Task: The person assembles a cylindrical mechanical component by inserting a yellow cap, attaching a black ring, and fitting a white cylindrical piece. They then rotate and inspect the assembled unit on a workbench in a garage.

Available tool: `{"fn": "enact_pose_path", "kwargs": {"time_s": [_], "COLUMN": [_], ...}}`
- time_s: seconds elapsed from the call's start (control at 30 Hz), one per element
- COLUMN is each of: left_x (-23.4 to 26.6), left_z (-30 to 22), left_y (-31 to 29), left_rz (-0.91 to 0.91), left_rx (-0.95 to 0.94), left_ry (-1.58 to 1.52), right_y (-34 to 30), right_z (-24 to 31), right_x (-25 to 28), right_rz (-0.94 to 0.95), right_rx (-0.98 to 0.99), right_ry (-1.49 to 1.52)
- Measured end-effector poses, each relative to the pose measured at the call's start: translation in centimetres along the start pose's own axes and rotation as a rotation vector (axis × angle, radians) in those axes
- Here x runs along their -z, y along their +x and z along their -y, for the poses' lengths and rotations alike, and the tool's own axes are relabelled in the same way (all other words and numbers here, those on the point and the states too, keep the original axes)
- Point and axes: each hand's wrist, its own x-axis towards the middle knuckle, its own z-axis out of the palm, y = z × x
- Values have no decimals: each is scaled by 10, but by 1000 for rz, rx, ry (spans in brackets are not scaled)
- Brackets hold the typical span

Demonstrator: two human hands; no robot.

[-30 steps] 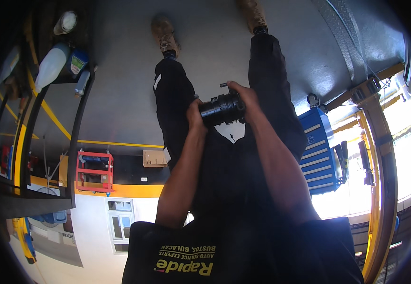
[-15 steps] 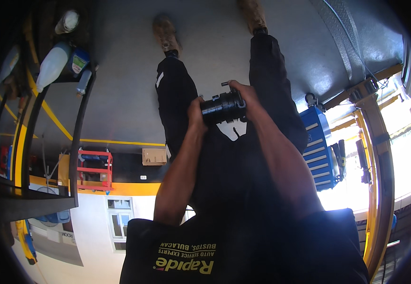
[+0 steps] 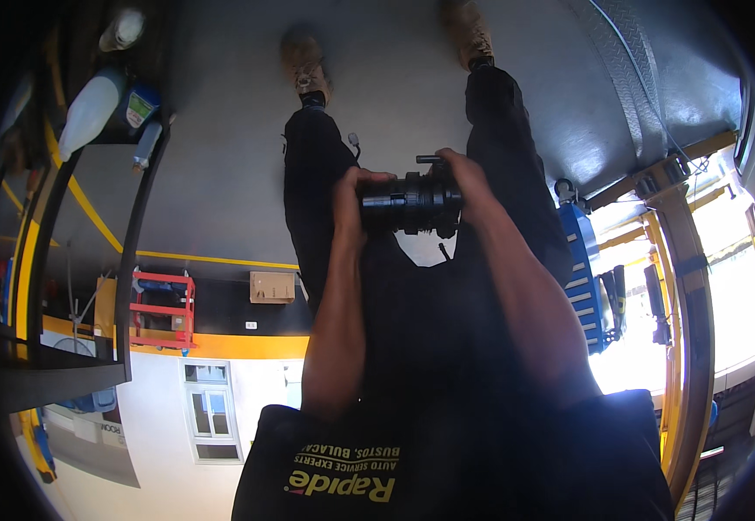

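A black cylindrical car part (image 3: pixel 408 205) with a ribbed right section is held level in front of my lap, gripped at both ends. My left hand (image 3: pixel 351 198) is closed around its smoother left end, thumb along the top. My right hand (image 3: pixel 468 181) wraps the right end, where a short dark stub (image 3: pixel 430 160) sticks out near the fingers. Above the left hand, by my left leg, shows a small grey connector-like piece (image 3: pixel 354 139); whether it joins the part I cannot tell. The palms hide both ends of the cylinder.
Grey floor (image 3: pixel 395 95) lies beyond my feet. On the left, a dark frame holds a white bottle (image 3: pixel 91 113) and a blue container (image 3: pixel 140 106). A red cart (image 3: pixel 162 310) and a cardboard box (image 3: pixel 272 287) stand nearby. A blue tool chest (image 3: pixel 581 278) and a lift post (image 3: pixel 695 321) are right.
The cylinder has turned from a slight tilt to nearly level. My left hand has shifted a little left, its thumb now lying along the top. The small grey piece has come into view.
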Motion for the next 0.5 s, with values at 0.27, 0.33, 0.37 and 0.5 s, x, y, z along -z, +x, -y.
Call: {"fn": "enact_pose_path", "kwargs": {"time_s": [0.27,0.33,0.37,0.5], "left_x": [2,0,-1,-4], "left_z": [19,20,21,15], "left_y": [14,15,15,16], "left_rz": [-70,-94,-106,-154], "left_rx": [20,7,1,90], "left_ry": [93,117,128,170], "right_y": [8,11,12,17], "right_z": [-10,-14,-16,-15], "right_x": [5,4,4,5], "right_rz": [-50,-71,-82,-70], "right_rx": [29,31,31,-47], "right_ry": [-13,-9,-8,-55]}}
